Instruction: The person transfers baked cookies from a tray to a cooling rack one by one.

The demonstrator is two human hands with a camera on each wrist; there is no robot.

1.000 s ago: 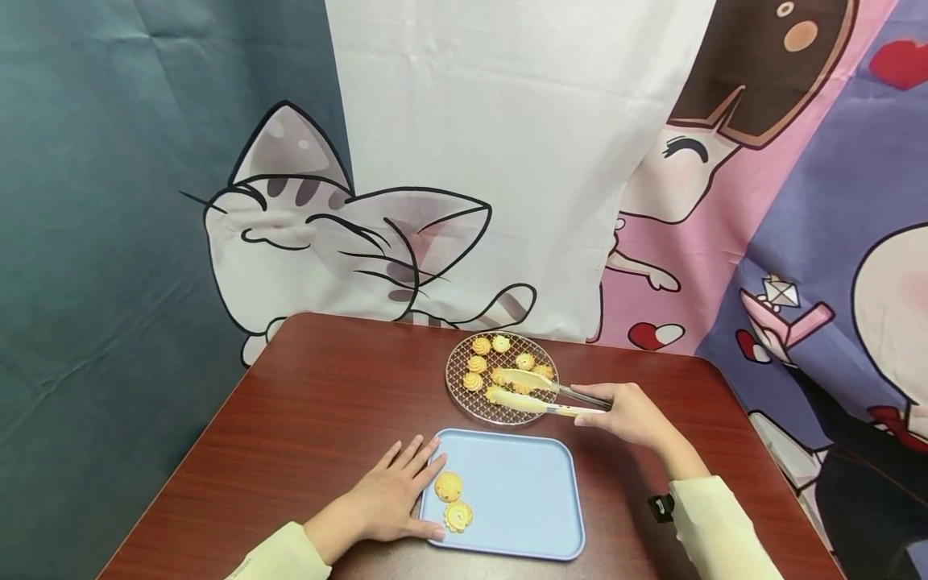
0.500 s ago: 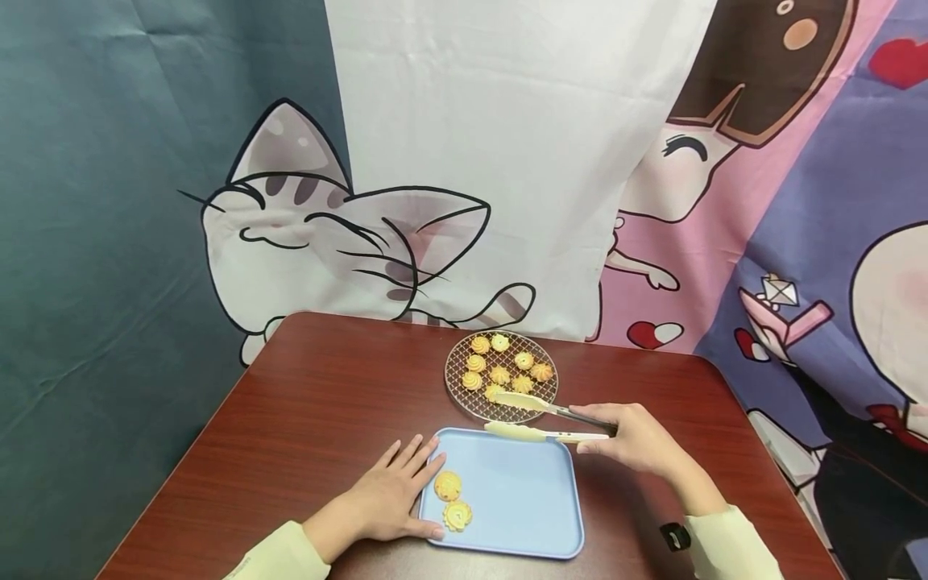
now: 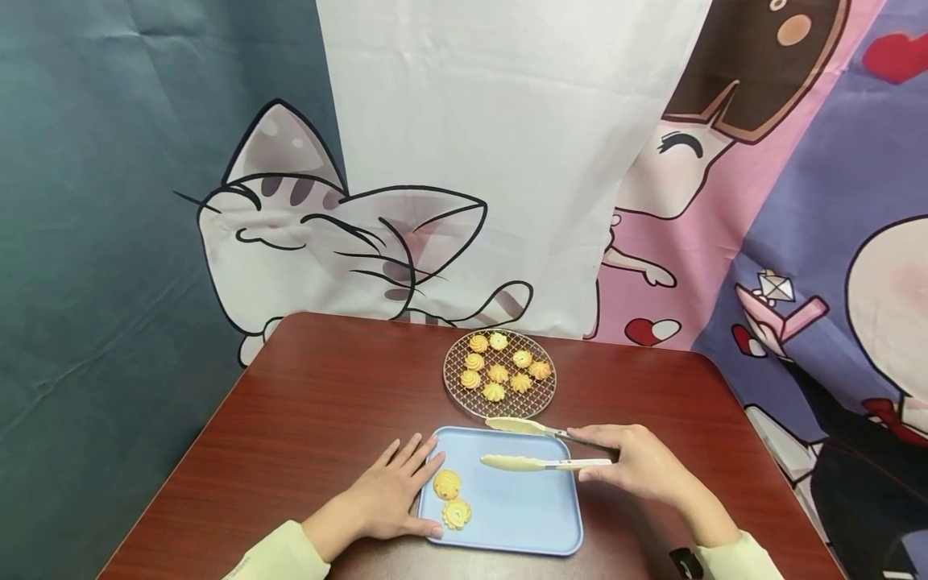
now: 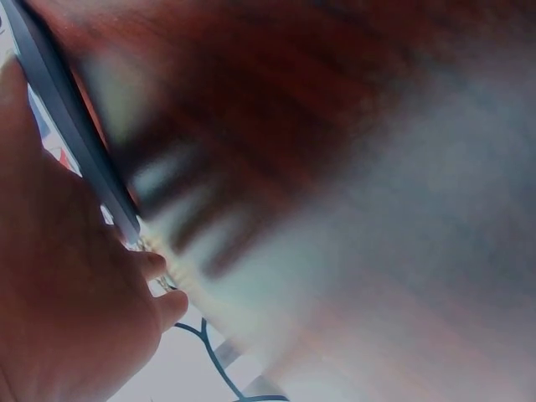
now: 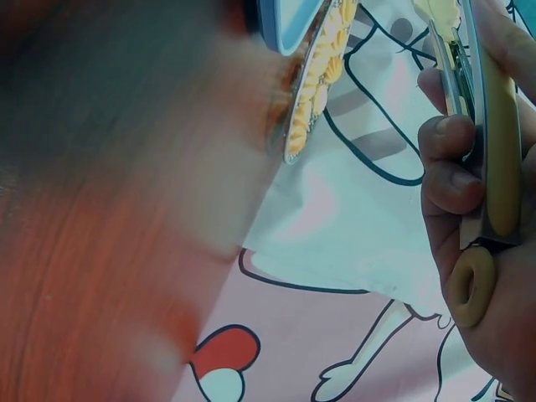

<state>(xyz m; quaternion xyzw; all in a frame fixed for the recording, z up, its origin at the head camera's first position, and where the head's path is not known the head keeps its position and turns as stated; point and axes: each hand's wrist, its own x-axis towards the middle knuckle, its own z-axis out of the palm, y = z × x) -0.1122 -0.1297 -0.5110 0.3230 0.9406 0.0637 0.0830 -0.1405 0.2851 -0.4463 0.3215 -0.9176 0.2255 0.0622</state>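
My left hand lies with fingers spread on the left edge of a light blue tray. In the left wrist view the tray is a dark strip beside that hand. Two piped butter cookies sit at the tray's left side, near the fingers and thumb. My right hand grips food tongs with cream tips. Their arms are spread apart over the tray's upper part, with nothing between the tips. In the right wrist view fingers curl round the handle, a ring at its end.
Behind the tray stands a round wire rack bearing several piped cookies. Everything rests on a reddish-brown wooden table. A cartoon-printed cloth hangs just behind the table's far edge.
The tongs and right hand have come back from over the rack's cookies toward me, to above the tray, and the tongs hold nothing. My left hand stays in place on the tray edge.
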